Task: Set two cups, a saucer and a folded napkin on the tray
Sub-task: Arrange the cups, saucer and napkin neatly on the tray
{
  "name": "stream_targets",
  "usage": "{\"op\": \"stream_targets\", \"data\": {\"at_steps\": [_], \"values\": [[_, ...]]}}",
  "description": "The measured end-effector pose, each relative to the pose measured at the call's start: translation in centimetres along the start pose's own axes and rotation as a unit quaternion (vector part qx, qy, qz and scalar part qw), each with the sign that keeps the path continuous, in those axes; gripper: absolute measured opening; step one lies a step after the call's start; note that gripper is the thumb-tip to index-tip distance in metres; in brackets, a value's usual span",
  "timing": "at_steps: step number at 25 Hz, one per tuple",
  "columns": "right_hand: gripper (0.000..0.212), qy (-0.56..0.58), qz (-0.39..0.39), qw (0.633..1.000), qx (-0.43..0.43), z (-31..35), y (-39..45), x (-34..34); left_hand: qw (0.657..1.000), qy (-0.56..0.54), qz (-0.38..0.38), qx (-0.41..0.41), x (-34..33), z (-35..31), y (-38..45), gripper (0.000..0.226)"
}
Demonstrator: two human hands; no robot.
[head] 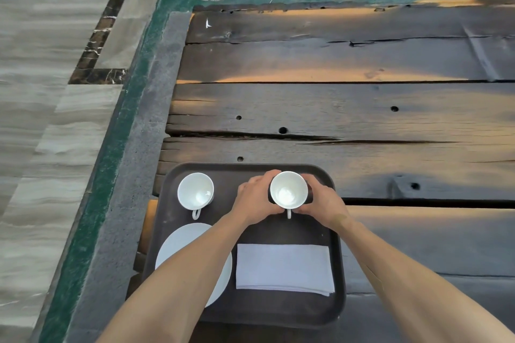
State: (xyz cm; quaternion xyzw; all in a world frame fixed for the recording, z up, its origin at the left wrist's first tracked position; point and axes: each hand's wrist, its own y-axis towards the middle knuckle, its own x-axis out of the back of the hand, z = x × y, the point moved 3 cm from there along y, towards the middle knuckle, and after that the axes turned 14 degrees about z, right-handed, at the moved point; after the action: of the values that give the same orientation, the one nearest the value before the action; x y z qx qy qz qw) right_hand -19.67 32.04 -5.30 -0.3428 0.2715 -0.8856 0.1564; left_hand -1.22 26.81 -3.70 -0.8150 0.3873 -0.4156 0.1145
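- Cupping the right cup (289,189) from both sides, the left hand (255,199) and right hand (323,199) have their fingers wrapped around its wall.
- That cup stands upright in the tray's (250,312) far right part, handle pointing toward the person.
- The left cup (195,191) stands upright in the far left part, untouched.
- The saucer (178,245) lies near left, partly under the left forearm.
- The folded napkin (284,269) lies flat near right, beside the saucer.
- The tray rests on a dark plank table (334,114).
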Motion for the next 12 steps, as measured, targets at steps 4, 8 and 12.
{"op": "stream_targets", "data": {"at_steps": [4, 8, 12], "values": [[0.080, 0.012, 0.000, 1.000, 0.001, -0.1, 0.2, -0.2, 1.000, 0.004, 0.006, -0.003, -0.3, 0.3, 0.6, 0.079], [0.079, 0.004, 0.002, 1.000, -0.002, 0.1, 0.3, -0.3, 1.000, 0.007, 0.004, -0.001, -0.2, 0.6, 0.6, 0.079], [0.079, 0.005, 0.002, 1.000, -0.003, 0.5, 0.3, -0.9, 1.000, 0.008, 0.004, 0.001, 0.0, 1.1, 0.1, 0.078]]}}
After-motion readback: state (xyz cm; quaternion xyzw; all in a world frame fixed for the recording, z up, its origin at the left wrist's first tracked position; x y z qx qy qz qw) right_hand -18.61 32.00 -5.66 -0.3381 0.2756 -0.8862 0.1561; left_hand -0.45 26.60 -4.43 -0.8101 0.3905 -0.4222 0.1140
